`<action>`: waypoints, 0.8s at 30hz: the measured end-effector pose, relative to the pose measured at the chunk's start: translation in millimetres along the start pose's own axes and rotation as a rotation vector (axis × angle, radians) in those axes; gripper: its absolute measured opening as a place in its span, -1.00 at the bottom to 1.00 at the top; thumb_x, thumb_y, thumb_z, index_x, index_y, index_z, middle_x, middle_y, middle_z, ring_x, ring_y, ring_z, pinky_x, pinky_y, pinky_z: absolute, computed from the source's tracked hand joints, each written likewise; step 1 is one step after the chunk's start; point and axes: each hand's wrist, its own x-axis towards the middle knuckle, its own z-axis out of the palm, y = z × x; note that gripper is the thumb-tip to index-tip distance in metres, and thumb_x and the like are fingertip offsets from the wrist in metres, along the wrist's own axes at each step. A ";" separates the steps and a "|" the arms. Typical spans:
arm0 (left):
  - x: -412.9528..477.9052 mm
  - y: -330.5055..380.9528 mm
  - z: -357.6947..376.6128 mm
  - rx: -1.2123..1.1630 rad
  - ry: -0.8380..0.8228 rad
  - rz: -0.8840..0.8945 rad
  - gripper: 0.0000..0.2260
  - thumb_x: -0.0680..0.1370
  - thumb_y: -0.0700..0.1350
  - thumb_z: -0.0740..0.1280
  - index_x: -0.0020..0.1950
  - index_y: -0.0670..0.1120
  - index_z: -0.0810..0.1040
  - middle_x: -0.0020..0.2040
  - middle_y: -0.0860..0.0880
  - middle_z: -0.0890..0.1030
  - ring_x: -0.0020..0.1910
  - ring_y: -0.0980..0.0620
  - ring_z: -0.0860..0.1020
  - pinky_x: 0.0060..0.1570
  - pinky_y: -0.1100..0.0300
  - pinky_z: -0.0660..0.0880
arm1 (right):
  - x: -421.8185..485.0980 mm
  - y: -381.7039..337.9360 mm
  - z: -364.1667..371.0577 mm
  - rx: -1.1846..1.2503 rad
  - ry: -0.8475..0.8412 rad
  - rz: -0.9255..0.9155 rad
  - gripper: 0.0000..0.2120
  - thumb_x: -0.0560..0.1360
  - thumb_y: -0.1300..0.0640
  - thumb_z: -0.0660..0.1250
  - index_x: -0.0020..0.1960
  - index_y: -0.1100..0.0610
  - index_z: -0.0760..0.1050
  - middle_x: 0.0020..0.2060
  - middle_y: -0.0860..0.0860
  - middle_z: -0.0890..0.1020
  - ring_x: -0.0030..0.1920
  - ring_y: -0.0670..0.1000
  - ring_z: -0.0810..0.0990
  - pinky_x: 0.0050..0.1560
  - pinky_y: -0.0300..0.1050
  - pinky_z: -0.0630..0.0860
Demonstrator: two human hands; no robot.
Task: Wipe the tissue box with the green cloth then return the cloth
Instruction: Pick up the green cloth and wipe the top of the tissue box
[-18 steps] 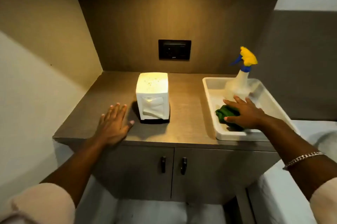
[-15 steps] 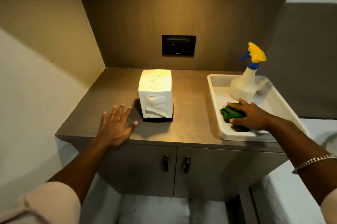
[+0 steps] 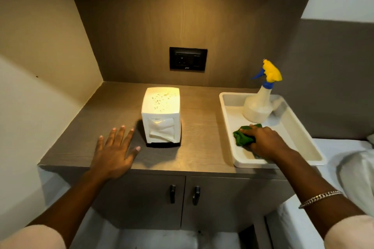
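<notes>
A white tissue box [image 3: 160, 116] on a black base stands upright in the middle of the wooden counter, brown specks scattered over its top. My left hand [image 3: 114, 152] lies flat on the counter just left of the box, fingers spread, holding nothing. The crumpled green cloth [image 3: 241, 137] rests in the white tray [image 3: 303, 141] on the right. My right hand [image 3: 263, 140] is on the cloth with fingers curled around its right side, covering part of it.
A spray bottle [image 3: 259, 105] with a yellow and blue head stands at the tray's back. A black wall socket [image 3: 188, 58] sits behind the box. Cabinet doors with two black handles [image 3: 183, 194] lie below the counter [image 3: 202, 127]. White bedding [image 3: 356, 167] is at the right.
My right-hand fingers have curled tighter around the green cloth inside the tray. The left hand stays flat beside the box. The camera view has shifted slightly.
</notes>
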 end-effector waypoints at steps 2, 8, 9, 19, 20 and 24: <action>0.4 1.1 -3.0 -0.006 -0.033 -0.009 -0.36 0.46 0.44 -0.24 0.43 0.21 -0.36 0.59 -0.02 -0.09 0.52 -0.03 -0.18 0.43 -0.22 -0.18 | -2.4 0.1 -4.2 0.025 -0.010 0.000 -0.44 0.45 0.05 0.45 0.42 -0.05 0.39 0.33 0.08 0.52 0.24 0.17 0.53 0.27 0.05 0.47; 5.4 2.1 -46.0 -0.291 -0.086 0.029 -0.27 0.42 0.45 -0.13 0.43 0.17 -0.38 0.56 0.07 -0.27 0.47 0.10 -0.37 0.42 -0.06 -0.30 | -10.3 -8.6 -36.8 0.234 0.239 -0.077 -0.46 0.43 0.31 0.42 0.33 -0.07 0.49 0.23 0.13 0.61 0.09 0.16 0.59 0.12 0.01 0.54; 9.7 3.6 -60.4 -0.358 -0.050 0.063 -0.26 0.43 0.45 -0.10 0.44 0.18 -0.36 0.56 0.10 -0.27 0.48 0.14 -0.37 0.43 -0.03 -0.31 | -12.3 -17.4 -43.9 0.284 0.294 -0.130 -0.46 0.42 0.32 0.44 0.32 -0.06 0.50 0.23 0.12 0.61 0.11 0.15 0.59 0.13 -0.02 0.51; 109.7 36.8 -156.2 -0.417 -0.317 0.422 0.10 0.25 0.46 0.30 0.51 0.07 -0.29 0.53 0.10 -0.34 0.45 0.16 -0.40 0.45 -0.04 -0.34 | 15.2 -164.9 -77.3 0.487 0.272 -0.460 -0.42 0.43 0.33 0.43 0.36 -0.07 0.45 0.33 -0.10 0.49 0.40 -0.14 0.38 0.36 -0.14 0.36; 117.5 37.8 -156.3 -0.380 -0.365 0.445 0.09 0.27 0.42 0.33 0.51 0.05 -0.29 0.53 0.08 -0.34 0.44 0.16 -0.41 0.43 -0.03 -0.37 | 19.7 -172.4 -75.4 0.476 0.267 -0.451 -0.44 0.44 0.32 0.43 0.37 -0.05 0.45 0.35 -0.06 0.50 0.41 -0.12 0.38 0.37 -0.10 0.37; 138.2 32.4 -154.2 -0.291 -0.489 0.500 0.09 0.28 0.40 0.35 0.53 -0.01 -0.24 0.56 0.04 -0.27 0.40 0.22 -0.37 0.37 0.02 -0.37 | 36.8 -193.2 -65.4 0.414 0.221 -0.415 -0.46 0.46 0.32 0.41 0.36 -0.05 0.47 0.36 -0.01 0.51 0.42 -0.08 0.38 0.39 0.02 0.41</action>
